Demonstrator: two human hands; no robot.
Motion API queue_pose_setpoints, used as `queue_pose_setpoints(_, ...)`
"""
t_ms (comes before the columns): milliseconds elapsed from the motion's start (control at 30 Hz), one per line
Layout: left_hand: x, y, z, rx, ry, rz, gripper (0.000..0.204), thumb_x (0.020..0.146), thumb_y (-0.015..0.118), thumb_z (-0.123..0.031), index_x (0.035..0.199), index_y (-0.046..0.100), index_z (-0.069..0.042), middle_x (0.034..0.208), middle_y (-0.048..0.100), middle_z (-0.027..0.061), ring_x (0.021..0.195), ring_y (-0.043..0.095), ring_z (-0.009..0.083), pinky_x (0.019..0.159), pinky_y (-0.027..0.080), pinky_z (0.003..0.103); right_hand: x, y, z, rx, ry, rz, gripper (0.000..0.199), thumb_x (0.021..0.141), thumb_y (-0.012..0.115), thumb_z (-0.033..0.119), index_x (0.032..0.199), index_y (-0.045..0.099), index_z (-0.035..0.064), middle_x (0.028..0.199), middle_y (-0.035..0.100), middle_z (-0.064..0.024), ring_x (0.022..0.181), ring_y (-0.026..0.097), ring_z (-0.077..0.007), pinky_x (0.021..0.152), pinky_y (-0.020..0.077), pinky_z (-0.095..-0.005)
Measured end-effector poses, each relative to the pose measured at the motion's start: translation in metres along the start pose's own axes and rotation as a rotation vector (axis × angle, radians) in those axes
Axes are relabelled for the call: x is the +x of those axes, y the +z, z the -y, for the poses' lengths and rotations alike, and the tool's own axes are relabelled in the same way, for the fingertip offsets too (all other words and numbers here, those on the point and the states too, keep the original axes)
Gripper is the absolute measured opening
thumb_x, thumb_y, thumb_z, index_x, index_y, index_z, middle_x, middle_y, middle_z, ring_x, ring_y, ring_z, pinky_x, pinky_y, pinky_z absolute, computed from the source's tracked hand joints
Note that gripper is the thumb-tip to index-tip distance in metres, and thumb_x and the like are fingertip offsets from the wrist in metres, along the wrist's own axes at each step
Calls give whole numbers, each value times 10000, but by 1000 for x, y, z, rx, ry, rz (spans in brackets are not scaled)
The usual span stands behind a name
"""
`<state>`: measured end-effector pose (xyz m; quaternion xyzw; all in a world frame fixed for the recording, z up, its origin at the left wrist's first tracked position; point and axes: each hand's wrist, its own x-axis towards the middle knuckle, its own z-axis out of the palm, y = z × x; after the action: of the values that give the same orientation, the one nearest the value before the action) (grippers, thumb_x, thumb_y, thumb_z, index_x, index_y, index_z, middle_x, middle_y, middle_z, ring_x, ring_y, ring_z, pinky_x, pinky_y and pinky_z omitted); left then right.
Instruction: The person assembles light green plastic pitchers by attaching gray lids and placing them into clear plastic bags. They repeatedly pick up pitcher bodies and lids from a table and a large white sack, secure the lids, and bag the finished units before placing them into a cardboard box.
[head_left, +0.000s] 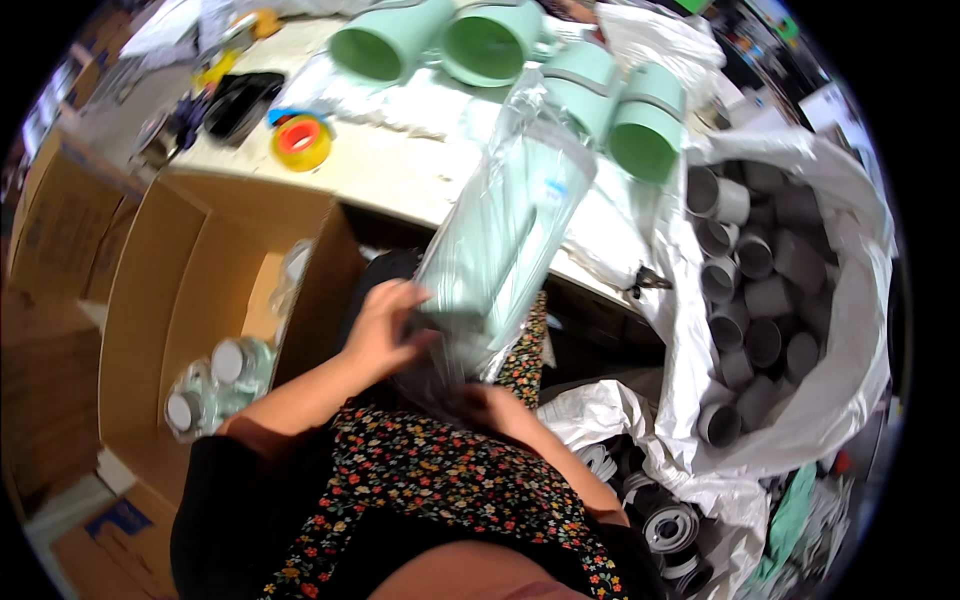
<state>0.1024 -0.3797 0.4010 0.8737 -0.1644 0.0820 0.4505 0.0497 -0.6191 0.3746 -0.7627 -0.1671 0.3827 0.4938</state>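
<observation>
The mint-green tumbler (490, 250), wrapped in a clear plastic bag (535, 150), looked rigid and probably rather light for its length, but the thin film around it seemed slippery, so I judged that a grip on the film alone could slide. A safer place to hold was the lower body of the cup, where the fingers could press through the bag onto the hard wall, with a second support under the base. The left hand (385, 325) was curled around the lower end of the tumbler, fingers bent and closed on it through the plastic. The right hand (490, 405) was lower, at the loose bottom of the bag above the lap; it seemed to pinch the film, but its fingers were partly hidden and I could not tell how firmly. The tumbler was tall and slightly conical, pale green, tilted with its top toward the white table (400, 170), in front of the person's body. On the table lay several more green cups (640, 130) on their sides and a roll of tape (300, 142). An open cardboard box (180, 290) stood at the left, and a white sack of grey cylinders (760, 290) at the right.
</observation>
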Motion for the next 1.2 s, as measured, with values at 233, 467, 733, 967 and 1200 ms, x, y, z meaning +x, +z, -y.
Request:
queue_pose_setpoints(233,52,-15,-2,-23,52,-302,462,752,662,-191,1173,513,-68,870,545,125,834,513,288,730,425,382,48,0,113,-253,-252,160,342,799,572,46,1138,557,14,931,640,-104,857,592,-189,800,465,-331)
queue_pose_setpoints(467,-86,-253,-4,-342,-525,-805,302,823,650,-111,1101,563,-32,1039,602,53,949,571,128,836,461,261,50,-46,103,259,-214,-136,352,871,579,97,1194,508,-25,904,621,-76,844,582,-141,784,444,-259)
queue_pose_setpoints(733,-137,-315,203,760,-641,-169,325,806,637,-250,1089,608,-91,993,630,162,891,611,309,776,478,364,89,-24,78,-198,50,-46,279,805,617,23,1083,592,16,914,628,-99,841,590,-170,770,455,-269)
queue_pose_setpoints(967,-257,-244,335,983,-1006,712,305,823,447,-205,1045,650,-151,1071,621,140,977,593,333,841,470,416,28,-45,42,-249,202,-143,265,811,615,13,1075,590,-7,940,627,-114,851,594,-182,768,466,-277)
queue_pose_setpoints(1200,-265,-248,349,1047,-1139,787,299,864,446,-142,1111,606,-88,1123,613,119,1060,584,256,882,473,362,-16,-67,43,-174,344,-143,273,830,608,39,1097,578,-6,1013,618,-115,897,604,-181,791,479,-278)
